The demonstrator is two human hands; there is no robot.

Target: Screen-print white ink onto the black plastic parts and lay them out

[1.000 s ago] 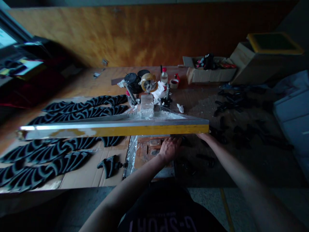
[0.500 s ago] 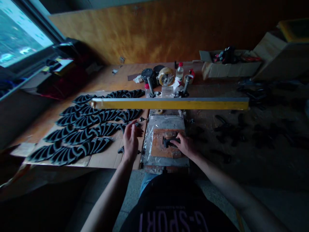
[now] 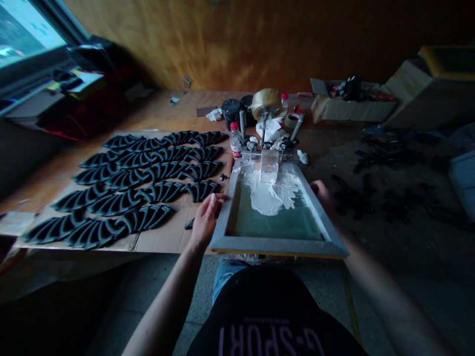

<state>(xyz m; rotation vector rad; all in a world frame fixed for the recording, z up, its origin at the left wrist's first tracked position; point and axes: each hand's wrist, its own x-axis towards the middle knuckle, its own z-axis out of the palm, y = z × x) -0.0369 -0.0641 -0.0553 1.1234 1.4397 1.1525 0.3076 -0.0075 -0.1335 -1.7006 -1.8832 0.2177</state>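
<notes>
A screen printing frame (image 3: 278,245) with grey metal bars and a green mesh (image 3: 274,225) lies low over the board in front of me. White ink (image 3: 269,198) is spread thickly on the mesh's far half, and a pale flat squeegee blade (image 3: 269,165) stands in it. My left hand (image 3: 206,217) is closed at the frame's left bar, fingertips against its edge. At the right bar, my right hand (image 3: 323,194) is curled against the outer side, its fingers partly hidden. The frame covers the board and the black piece beneath.
Rows of black curved, ribbed parts (image 3: 128,198) cover cardboard at left. Behind the frame stand a red-capped bottle (image 3: 235,141), a black tub (image 3: 230,112) and a tape roll (image 3: 266,104). More dark parts (image 3: 386,153) lie at right, near an open cardboard box (image 3: 352,106).
The screen frame has come down from its raised position over the board. My right hand has left the black piece and moved right to the frame's side; my left hand is now at its left bar.
</notes>
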